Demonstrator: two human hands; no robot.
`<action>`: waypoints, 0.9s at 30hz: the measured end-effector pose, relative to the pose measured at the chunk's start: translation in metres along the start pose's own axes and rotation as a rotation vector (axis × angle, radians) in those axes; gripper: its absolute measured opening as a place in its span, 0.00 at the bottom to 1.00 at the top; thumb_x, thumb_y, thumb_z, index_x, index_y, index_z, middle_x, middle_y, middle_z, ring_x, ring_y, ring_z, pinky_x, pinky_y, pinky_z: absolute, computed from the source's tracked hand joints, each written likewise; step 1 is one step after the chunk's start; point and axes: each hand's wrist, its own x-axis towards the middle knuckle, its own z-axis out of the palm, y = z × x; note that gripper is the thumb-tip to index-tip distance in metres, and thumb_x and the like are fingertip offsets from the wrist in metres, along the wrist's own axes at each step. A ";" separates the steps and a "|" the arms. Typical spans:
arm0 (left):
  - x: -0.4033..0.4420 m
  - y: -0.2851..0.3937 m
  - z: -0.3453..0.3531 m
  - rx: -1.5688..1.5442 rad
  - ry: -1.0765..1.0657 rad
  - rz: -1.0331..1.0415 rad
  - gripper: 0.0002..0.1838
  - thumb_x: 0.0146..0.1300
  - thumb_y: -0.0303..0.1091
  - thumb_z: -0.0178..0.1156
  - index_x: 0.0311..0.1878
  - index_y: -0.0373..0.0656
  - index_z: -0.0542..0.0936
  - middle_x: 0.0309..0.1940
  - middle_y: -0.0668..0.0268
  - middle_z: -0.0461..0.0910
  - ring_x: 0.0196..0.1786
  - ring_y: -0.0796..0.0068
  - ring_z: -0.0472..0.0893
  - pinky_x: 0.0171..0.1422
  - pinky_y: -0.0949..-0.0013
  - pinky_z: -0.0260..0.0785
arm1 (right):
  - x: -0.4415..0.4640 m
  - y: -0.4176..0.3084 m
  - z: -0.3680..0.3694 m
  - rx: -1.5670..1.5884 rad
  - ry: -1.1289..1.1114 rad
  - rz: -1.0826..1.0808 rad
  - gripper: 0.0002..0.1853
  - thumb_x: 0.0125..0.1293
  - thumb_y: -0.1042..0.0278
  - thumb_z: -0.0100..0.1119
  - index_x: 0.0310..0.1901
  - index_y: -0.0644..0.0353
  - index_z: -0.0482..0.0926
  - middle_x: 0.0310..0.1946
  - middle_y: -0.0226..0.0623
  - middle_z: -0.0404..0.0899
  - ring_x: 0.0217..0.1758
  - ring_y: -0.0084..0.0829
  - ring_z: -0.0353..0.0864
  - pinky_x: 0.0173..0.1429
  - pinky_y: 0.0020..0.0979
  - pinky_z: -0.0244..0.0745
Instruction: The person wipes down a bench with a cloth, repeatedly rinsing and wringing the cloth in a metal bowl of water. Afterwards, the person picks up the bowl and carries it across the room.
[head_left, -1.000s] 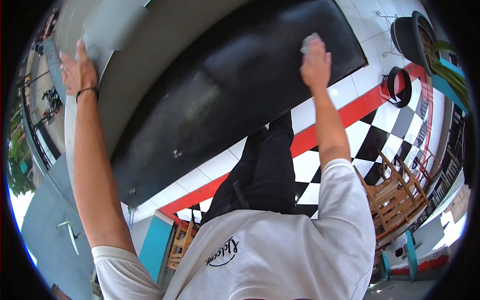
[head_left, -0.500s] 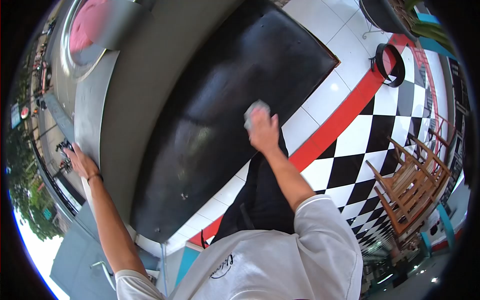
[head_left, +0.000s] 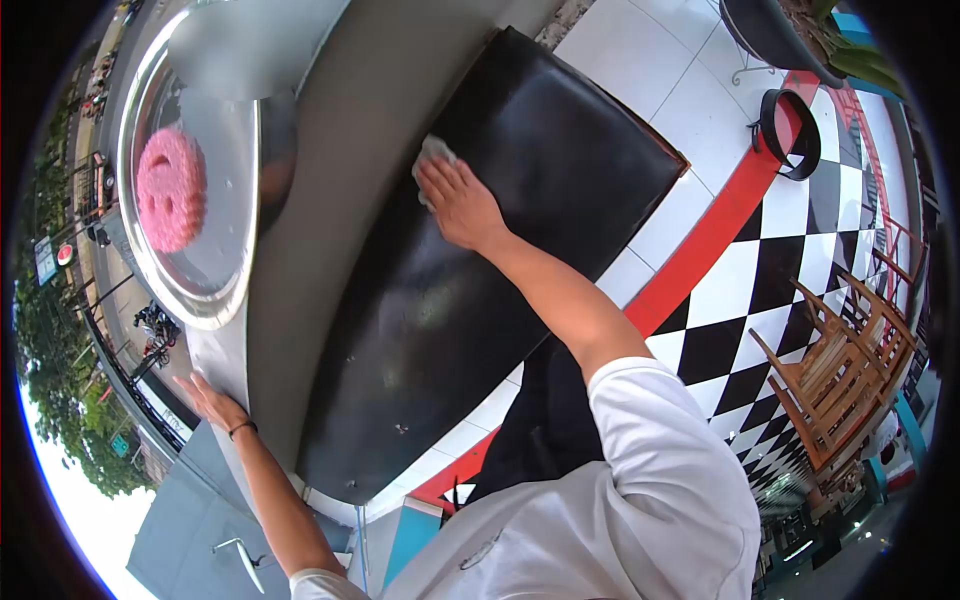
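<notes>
A light grey cloth [head_left: 433,165] is pressed flat on the black padded bench seat [head_left: 470,290], close to its edge by the grey wall. My right hand [head_left: 462,204] lies over the cloth, fingers extended along it. On top of the grey ledge [head_left: 222,350] rests my left hand [head_left: 214,404], fingers stretched and holding nothing. Just beyond that hand, a round shiny metal tray [head_left: 205,305] sits on the ledge. A pink sponge [head_left: 171,190] with a face-like pattern lies in the tray, with drops of water around it.
White tiles and a red strip [head_left: 700,248] border the bench. Past them is a black-and-white checkered floor [head_left: 735,270] with a wooden chair [head_left: 840,355], a black ring-shaped stand [head_left: 785,135] and a potted plant [head_left: 775,40]. Behind the ledge lies a street with parked motorcycles [head_left: 157,332].
My right hand has slid the cloth across the seat toward the wall side and up. The view has shifted, bringing more of the tray and sponge into sight. My left hand stays on the ledge.
</notes>
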 end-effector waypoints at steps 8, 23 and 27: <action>-0.003 0.010 -0.001 -0.024 -0.099 -0.070 0.38 0.74 0.60 0.39 0.79 0.47 0.53 0.77 0.53 0.56 0.78 0.54 0.57 0.80 0.57 0.42 | 0.110 0.206 -0.043 -0.106 -0.027 0.577 0.27 0.68 0.58 0.53 0.65 0.61 0.69 0.62 0.42 0.73 0.67 0.42 0.68 0.68 0.46 0.63; 0.005 0.005 -0.005 -0.131 -0.105 0.015 0.40 0.75 0.57 0.40 0.77 0.35 0.54 0.78 0.49 0.53 0.79 0.57 0.55 0.82 0.60 0.44 | -0.125 0.074 -0.081 0.057 0.034 0.340 0.30 0.58 0.65 0.59 0.65 0.58 0.70 0.66 0.39 0.69 0.73 0.39 0.65 0.73 0.51 0.60; 0.014 -0.014 0.004 -0.031 -0.068 0.007 0.39 0.74 0.59 0.39 0.78 0.40 0.55 0.77 0.50 0.57 0.77 0.54 0.59 0.80 0.58 0.46 | -0.113 0.202 -0.070 -0.079 0.320 0.909 0.27 0.71 0.61 0.50 0.68 0.63 0.66 0.72 0.44 0.63 0.76 0.42 0.59 0.76 0.50 0.55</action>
